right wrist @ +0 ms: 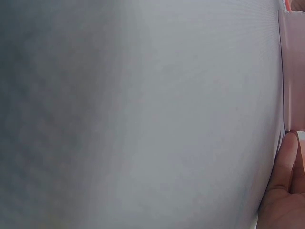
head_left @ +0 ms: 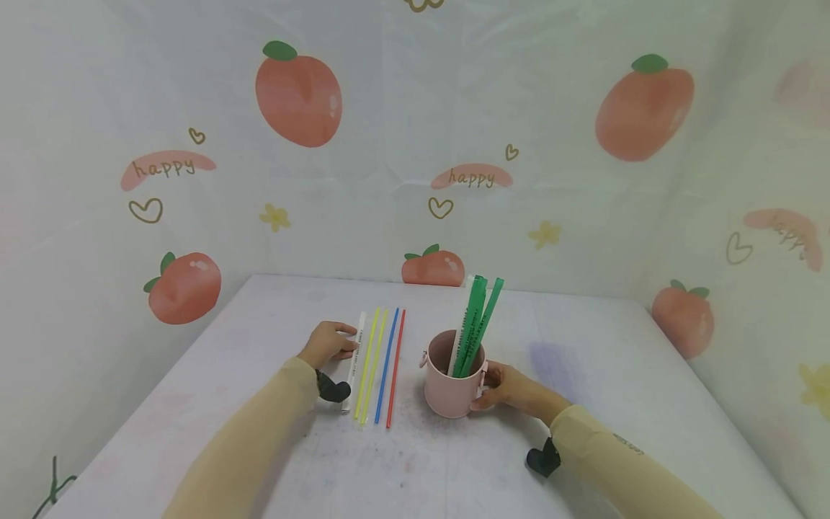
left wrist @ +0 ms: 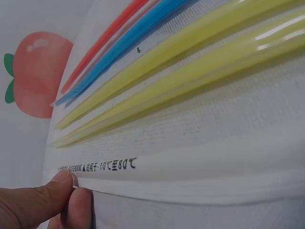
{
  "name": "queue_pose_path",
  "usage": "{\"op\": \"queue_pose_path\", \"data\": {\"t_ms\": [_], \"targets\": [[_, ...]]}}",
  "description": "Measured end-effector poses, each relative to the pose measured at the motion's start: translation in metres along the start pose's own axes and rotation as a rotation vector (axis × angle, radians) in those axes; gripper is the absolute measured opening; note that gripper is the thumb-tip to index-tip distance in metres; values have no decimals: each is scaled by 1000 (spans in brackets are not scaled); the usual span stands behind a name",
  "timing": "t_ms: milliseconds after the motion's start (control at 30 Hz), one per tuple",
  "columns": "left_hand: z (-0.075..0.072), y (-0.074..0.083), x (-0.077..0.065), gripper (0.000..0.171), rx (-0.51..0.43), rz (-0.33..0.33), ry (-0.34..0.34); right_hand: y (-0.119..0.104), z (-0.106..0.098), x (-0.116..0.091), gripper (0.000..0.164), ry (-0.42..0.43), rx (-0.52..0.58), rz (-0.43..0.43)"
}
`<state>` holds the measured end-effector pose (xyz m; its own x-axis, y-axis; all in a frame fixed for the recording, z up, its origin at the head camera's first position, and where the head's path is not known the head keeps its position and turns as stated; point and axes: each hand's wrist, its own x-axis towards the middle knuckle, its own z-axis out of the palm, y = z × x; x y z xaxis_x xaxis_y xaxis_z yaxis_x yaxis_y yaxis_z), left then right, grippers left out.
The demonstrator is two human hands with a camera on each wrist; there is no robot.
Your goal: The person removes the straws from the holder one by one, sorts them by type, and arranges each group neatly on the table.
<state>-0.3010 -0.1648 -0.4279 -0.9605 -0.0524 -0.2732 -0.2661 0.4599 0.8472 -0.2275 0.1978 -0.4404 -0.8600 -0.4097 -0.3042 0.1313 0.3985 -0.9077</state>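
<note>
My left hand [head_left: 329, 343] pinches the left edge of a white paper-wrapped straw [head_left: 354, 364] between thumb and fingers. In the left wrist view, the thumb lies over the printed wrapper [left wrist: 157, 179]. Two yellow straws [head_left: 367, 365], a blue straw [head_left: 387, 366] and a red straw [head_left: 395, 369] lie side by side to its right. With thumb and fingers at its right side, my right hand [head_left: 515, 389] grips a small pink bucket [head_left: 447, 396]. Several green-wrapped straws [head_left: 478, 328] and a white-wrapped one [head_left: 459, 339] lean in the bucket; their lower ends are hidden.
Both hands work over a white-covered table [head_left: 402, 476]. A white curtain [head_left: 389, 108] printed with peaches and hearts hangs behind it. A bluish stain [head_left: 554, 364] marks the cover right of the bucket. At the far lower left shows a thin dark green piece [head_left: 55, 486].
</note>
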Motion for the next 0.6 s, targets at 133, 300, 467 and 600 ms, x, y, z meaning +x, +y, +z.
{"op": "queue_pose_path", "data": {"t_ms": [133,300,467,600], "targets": [[-1,0,0,39,-16,1,-8,0,-1,0,76,-4,2,-1],[-1,1,0,39,-30,-5,-10,1,-1,1,75,-12,0,-11],[-1,1,-1,39,-29,-12,-4,1,-1,1,75,-18,2,-14],[-1,1,0,38,-28,-13,1,1,-1,0,75,-21,4,-17]]}}
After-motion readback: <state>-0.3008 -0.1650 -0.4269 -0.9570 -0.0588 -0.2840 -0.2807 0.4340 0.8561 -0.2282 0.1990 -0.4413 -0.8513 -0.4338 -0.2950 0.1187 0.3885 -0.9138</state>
